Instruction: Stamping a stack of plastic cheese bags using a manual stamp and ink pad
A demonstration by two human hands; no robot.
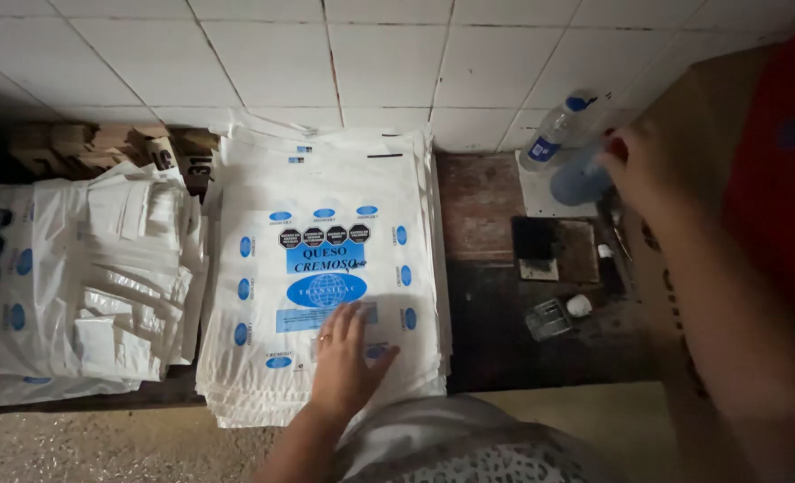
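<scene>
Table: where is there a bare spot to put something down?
Bare dark wood shows between the printed bag stack and the small things near the bottle. The left is crowded: folded bags fill it. The left hand lies flat on the stack.

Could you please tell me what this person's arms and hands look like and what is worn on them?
Both forearms are bare, with no sleeves or gloves in view. The left hand wears a thin ring on one finger. The right hand shows no ring or watch that I can make out in the dim light.
</scene>
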